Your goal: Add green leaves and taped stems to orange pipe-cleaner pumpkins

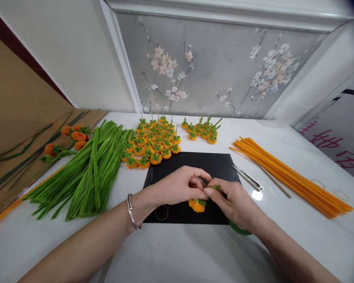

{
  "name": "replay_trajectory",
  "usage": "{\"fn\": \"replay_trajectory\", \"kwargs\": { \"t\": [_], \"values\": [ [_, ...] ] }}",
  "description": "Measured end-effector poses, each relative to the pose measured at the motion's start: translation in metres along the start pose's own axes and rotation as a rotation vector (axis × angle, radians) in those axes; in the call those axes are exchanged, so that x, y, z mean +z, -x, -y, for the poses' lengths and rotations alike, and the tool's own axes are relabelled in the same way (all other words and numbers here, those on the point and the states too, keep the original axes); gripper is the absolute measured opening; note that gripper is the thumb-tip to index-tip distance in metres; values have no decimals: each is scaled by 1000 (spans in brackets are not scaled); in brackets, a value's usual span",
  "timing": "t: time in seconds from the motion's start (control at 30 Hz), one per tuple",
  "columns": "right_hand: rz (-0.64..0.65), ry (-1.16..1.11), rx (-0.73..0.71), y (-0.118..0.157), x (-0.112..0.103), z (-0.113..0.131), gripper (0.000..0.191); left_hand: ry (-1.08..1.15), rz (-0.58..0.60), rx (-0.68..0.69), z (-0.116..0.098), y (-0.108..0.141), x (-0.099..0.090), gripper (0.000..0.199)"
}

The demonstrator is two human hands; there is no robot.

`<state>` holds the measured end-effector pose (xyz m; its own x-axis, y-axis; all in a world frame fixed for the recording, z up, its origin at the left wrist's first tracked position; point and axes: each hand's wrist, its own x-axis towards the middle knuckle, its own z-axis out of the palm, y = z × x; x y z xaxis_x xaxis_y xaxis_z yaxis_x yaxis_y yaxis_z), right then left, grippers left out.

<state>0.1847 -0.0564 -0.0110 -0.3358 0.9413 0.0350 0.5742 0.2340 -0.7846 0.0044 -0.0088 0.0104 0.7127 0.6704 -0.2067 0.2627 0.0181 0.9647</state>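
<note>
Over the black mat, my two hands meet at their fingertips. My right hand is closed in a pinch on a short piece of green pipe cleaner. The fingers of my left hand are curled with thumb and forefinger close together against the right fingertips; what lies between them is hidden. Just beneath the left thumb sits a small orange pipe-cleaner pumpkin with green at its top. A silver bangle is on the left wrist.
Green pipe cleaners lie piled at left, near orange pompom flowers. Several finished pumpkins stand behind the mat, a smaller group beside them. At right are a utility knife and orange pipe cleaners. A green roll shows under my right hand.
</note>
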Motion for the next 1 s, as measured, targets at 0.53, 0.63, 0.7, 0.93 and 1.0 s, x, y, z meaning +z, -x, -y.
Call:
{"fn": "replay_trajectory", "kwargs": {
  "t": [0.53,0.63,0.7,0.93,1.0],
  "values": [
    [-111,-73,-33,1,-3,1,28,15,-14,8,8,1,5,29],
    [-187,33,-55,1,0,2,25,50,49,-23,6,1,4,23],
    [-244,95,-79,2,1,3,23,60,33,-36,5,1,4,21],
    [-304,139,-138,4,4,8,20,69,-79,-66,5,0,7,16],
    [-305,156,-121,3,3,7,17,114,-107,-69,6,-1,9,19]
  ]
}}
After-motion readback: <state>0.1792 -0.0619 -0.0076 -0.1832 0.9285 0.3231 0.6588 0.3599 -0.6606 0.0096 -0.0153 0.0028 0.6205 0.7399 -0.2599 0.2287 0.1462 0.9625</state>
